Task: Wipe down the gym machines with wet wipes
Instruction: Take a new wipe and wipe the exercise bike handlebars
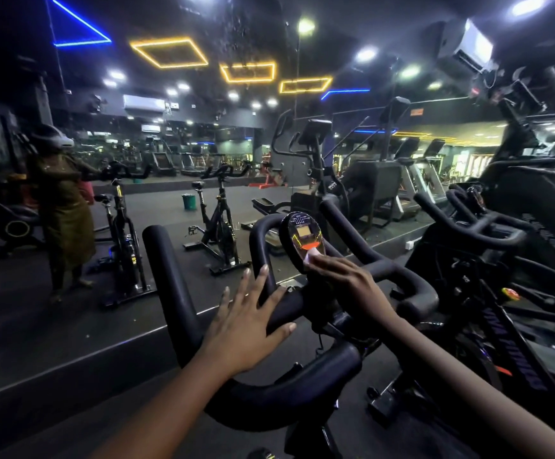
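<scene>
Left hand [246,326]: fingers straight and spread, palm flat on the handlebar [176,293], at 7 o'clock from the console [302,236]. Right hand [345,283]: fingers bunched on the wipe [312,256], pressing it against the console's 6 o'clock edge.

I log one spin bike [276,392]: black padded handlebar [170,276], oval console [302,240] upright at centre, small screen, orange glow. Pale wet wipe [311,257] bunched against console's lower edge.
</scene>
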The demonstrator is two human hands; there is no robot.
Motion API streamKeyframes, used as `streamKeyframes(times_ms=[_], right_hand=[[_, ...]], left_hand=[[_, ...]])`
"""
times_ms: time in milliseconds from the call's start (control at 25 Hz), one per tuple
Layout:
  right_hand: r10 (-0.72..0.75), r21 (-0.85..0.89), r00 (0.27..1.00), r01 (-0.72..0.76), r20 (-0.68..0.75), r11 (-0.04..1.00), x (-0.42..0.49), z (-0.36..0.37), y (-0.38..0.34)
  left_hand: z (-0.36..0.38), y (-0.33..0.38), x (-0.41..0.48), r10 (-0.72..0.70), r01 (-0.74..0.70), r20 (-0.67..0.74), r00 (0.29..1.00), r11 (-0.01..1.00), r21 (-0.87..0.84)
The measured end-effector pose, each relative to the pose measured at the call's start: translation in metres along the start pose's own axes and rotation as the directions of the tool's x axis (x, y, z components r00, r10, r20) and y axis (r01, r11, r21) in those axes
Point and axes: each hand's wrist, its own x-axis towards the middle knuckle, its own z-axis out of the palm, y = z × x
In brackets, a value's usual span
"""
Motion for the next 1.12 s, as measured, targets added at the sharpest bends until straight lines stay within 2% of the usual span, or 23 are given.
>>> streamKeyframes(times_ms=[120,160,240,320,360,480,640,960,1080,1120], right_hand=[[0.11,0.06,0.994,-0.11,-0.006,0.992,-0.012,-0.004,0.011],[0.143,0.069,0.987,-0.138,-0.069,0.988,-0.003,-0.008,0.01],[0.045,-0.002,0.986,-0.046,-0.158,0.999,0.027,-0.006,0.002],[-0.075,-0.031,0.996,0.073,-0.056,0.997,0.056,0.0,-0.002],[-0.079,-0.067,0.997,0.078,-0.023,0.995,0.064,0.005,0.002],[0.063,-0.084,0.995,-0.069,-0.077,0.994,0.068,0.009,0.016],[0.249,0.026,0.959,-0.248,-0.135,0.968,0.043,0.002,0.012],[0.346,0.082,0.938,-0.344,-0.005,0.935,0.011,-0.007,-0.04],[0.34,0.064,0.936,-0.347,0.094,0.936,0.022,-0.01,-0.054],[0.325,0.094,0.942,-0.333,0.084,0.938,0.027,-0.012,-0.057]], left_hand=[[0.0,0.0,-0.001,-0.014,0.014,0.011,1.0,1.0,0.004],[0.0,0.0,0.0,-0.015,0.015,0.01,1.0,1.0,0.006],[0.0,-0.001,0.001,-0.005,0.005,-0.001,1.0,1.0,0.015],[0.001,0.001,0.001,0.008,-0.008,-0.003,1.0,1.0,0.01],[0.001,0.001,0.001,0.003,-0.003,-0.005,1.0,1.0,0.01],[0.002,0.002,0.002,-0.007,0.007,-0.014,1.0,1.0,-0.007],[0.002,0.003,0.002,-0.016,0.016,-0.016,1.0,1.0,-0.004],[-0.002,0.005,0.0,-0.007,0.007,-0.004,1.0,1.0,0.003],[-0.002,0.004,0.0,-0.004,0.004,-0.002,1.0,1.0,0.012],[-0.002,0.004,0.0,-0.001,0.001,0.003,1.0,1.0,0.019]])
